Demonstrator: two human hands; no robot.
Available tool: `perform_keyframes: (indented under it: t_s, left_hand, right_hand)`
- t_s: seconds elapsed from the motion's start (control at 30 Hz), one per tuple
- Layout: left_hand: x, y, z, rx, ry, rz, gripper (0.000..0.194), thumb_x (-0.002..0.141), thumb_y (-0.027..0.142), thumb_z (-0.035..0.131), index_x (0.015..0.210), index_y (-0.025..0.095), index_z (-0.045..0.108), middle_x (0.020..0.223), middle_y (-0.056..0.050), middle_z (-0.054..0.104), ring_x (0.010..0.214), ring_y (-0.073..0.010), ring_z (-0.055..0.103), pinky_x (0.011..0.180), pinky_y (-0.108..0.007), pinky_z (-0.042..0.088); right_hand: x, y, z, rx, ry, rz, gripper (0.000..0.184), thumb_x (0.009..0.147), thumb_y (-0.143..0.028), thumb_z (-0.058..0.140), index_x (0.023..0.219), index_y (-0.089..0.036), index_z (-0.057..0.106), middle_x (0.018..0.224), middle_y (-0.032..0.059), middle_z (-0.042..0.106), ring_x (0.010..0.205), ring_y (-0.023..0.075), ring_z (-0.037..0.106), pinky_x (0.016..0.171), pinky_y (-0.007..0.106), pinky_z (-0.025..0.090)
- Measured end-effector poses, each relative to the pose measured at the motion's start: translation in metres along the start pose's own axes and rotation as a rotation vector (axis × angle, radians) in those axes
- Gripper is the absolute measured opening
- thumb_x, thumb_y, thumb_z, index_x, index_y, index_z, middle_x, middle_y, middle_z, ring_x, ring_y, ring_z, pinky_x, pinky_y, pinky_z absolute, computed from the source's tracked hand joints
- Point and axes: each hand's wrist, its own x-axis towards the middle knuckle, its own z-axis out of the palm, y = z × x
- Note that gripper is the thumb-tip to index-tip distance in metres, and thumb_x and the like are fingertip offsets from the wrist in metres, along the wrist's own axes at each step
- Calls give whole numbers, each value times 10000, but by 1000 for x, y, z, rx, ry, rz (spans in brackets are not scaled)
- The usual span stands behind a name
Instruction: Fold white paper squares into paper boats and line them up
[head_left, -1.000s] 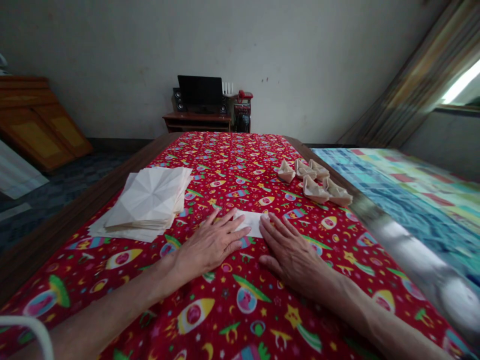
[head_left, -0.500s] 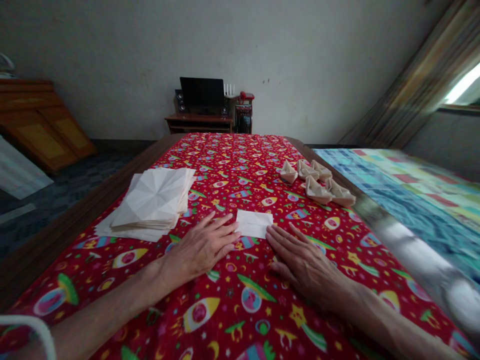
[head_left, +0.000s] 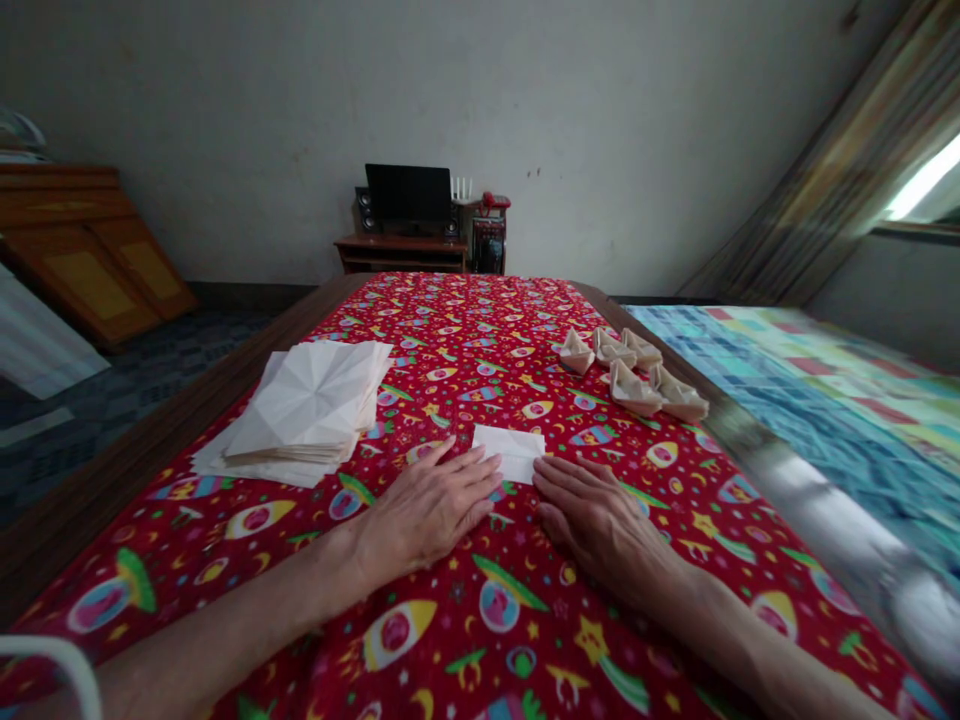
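Left hand [head_left: 433, 503] partly hides white paper [head_left: 516, 452]; right hand [head_left: 594, 512] at edge.

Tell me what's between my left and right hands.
The head view shows a small white paper on the red patterned cloth between your left hand, which overlaps its near left corner, and your right hand, at its right edge.
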Motion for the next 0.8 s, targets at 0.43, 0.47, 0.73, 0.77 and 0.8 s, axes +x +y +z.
perform_keyframes:
  t_s: [0.43,0.47,0.73,0.77,0.8]
  left_hand:
    - [26,-25,-1,-45,329,-58,262,903,180,447,1008,118,679,1186,-116,636,1185,-220,526,1020,-407,448]
    - [28,-27,2,-64,339,-63,264,905,182,445,1025,126,674,1204,-116,625,1186,-218,525,1020,-413,450]
    - [26,-30,13,-153,354,-60,419,901,138,417,1315,161,474,1359,-101,502,1288,-209,427,1068,-441,405]
    - [25,-30,13,-151,347,-59,441,896,135,419,1335,162,450,1373,-99,486,1298,-207,412,1074,-436,400]
    - [25,-30,12,-148,338,-57,460,892,134,424,1351,164,428,1384,-94,475,1307,-205,400,1079,-430,395]
  right_hand:
    - [7,18,16,-68,167,280,266,933,-414,408,935,-195,560,846,69,622,719,175,583,622,281,439]
    - [9,19,17,-63,174,280,274,931,-429,404,940,-199,553,855,68,621,718,171,581,624,277,434]
    - [27,16,19,221,70,416,196,831,-351,528,723,-192,566,660,-7,603,580,119,540,526,217,365]
    - [28,14,19,263,43,433,186,818,-328,535,702,-189,576,639,-12,600,566,115,535,513,211,358]
    - [28,12,18,303,20,444,177,810,-304,537,687,-187,587,624,-14,598,556,112,532,504,206,354]
